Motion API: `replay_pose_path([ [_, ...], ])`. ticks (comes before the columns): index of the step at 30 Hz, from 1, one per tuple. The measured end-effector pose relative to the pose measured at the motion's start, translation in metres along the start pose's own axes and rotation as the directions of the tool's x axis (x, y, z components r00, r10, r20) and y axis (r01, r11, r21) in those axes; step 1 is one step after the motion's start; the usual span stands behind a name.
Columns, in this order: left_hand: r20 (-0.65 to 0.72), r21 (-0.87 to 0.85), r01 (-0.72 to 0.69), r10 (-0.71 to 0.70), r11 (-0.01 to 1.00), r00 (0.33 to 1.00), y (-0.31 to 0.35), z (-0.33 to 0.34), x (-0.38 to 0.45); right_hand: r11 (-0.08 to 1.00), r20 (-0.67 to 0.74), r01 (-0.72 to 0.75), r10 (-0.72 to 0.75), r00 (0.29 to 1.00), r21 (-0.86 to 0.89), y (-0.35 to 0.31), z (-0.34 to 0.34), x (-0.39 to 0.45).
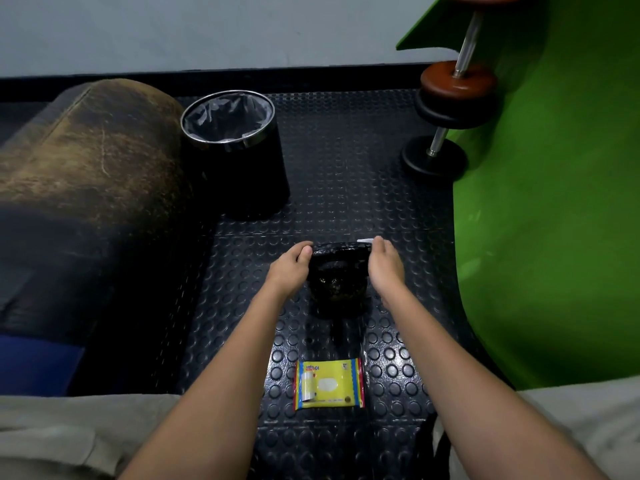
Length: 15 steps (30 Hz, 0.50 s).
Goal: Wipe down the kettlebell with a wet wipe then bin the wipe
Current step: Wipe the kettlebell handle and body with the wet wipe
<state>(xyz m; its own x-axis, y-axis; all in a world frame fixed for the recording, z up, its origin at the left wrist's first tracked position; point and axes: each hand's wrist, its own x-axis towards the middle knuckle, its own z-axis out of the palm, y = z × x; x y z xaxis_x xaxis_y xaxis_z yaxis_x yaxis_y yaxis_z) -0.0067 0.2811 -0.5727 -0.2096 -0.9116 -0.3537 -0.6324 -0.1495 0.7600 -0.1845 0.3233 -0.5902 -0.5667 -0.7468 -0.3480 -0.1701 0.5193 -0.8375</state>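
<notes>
Head view, looking down at a studded black rubber floor (pixel 339 161). A black kettlebell (pixel 337 282) stands on the floor at centre, between the two forearms; its glossy dark body merges with the dark mat, so its lower outline and base are hard to trace. The left hand (pixel 292 266) grips the left end of the handle, thumb and fingers curled around it. The right hand (pixel 382 263) lies over the right end of the handle, seen from the back; a small white edge of a wet wipe (pixel 365 241) shows just past its fingertips, and the fingers appear to press or hold the wipe against the handle, though the grip itself is hidden beneath the hand. The rest of the wipe is covered.

Nearer the viewer, a yellow wipe packet (pixel 329 384) lies flat on the floor (print too small to read), apart from the kettlebell. Beyond and to the left stands a black bin (pixel 239 161) with a metal rim and a dark liner, its interior in shadow. A worn brown cylindrical bag (pixel 90 161) lies along the left, its near end lost in darkness. At upper right a dumbbell (pixel 453 95) leans against a green surface (pixel 554 202), its top cut off by the frame edge. Grey-clad knees fill the lower corners.
</notes>
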Motion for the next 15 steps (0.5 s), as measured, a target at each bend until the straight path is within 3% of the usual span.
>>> replay_pose_path([
  [3, -0.013, 0.0, -0.002, 0.002, 1.0, 1.0, 0.0, -0.002, -0.001, 0.918, -0.12, 0.362, -0.382, 0.916, -0.161, 0.004, 0.015, -0.011],
  [6, -0.03, -0.027, -0.001, 0.001, 1.0, 1.0, -0.002, -0.002, -0.004, 0.836, -0.15, 0.519, -0.545, 0.825, -0.179, 0.022, 0.024, -0.019],
  [11, -0.038, -0.055, -0.018, 0.016, 0.998, 0.999, -0.002, -0.001, -0.004, 0.855, -0.217, 0.514, -0.514, 0.829, -0.062, 0.038, 0.018, -0.025],
  [15, -0.041, -0.074, -0.014, 0.01, 0.997, 0.999, -0.002, 0.0, -0.002, 0.924, -0.229, 0.377, -0.353, 0.907, 0.071, 0.032, 0.016, -0.025],
])
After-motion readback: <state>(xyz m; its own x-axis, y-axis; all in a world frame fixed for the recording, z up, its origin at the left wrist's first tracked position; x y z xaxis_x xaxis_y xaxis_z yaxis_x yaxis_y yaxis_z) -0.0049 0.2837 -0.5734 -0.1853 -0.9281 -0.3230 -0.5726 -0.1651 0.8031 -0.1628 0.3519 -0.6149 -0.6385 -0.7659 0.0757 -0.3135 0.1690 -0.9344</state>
